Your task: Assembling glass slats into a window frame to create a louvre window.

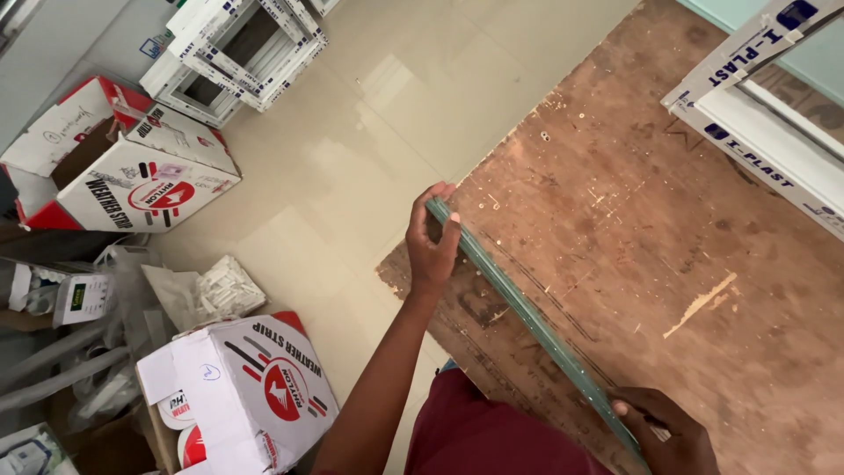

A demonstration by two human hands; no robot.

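I hold a glass pane [527, 317] on edge; its greenish edge runs diagonally from upper left to lower right over a worn brown wooden board [651, 220]. My left hand [431, 242] wraps the pane's far upper end. At the bottom right, my right hand [664, 431] grips its near end. The pane's lower edge seems to rest on the board, near its left side.
White window frame sections [765, 114] lie on the board at top right. More white frames [237, 53] stand on the beige tiled floor at top left. Two open red-and-white cardboard boxes [132, 167] [242, 387] and plastic-wrapped clutter [207, 290] sit at the left.
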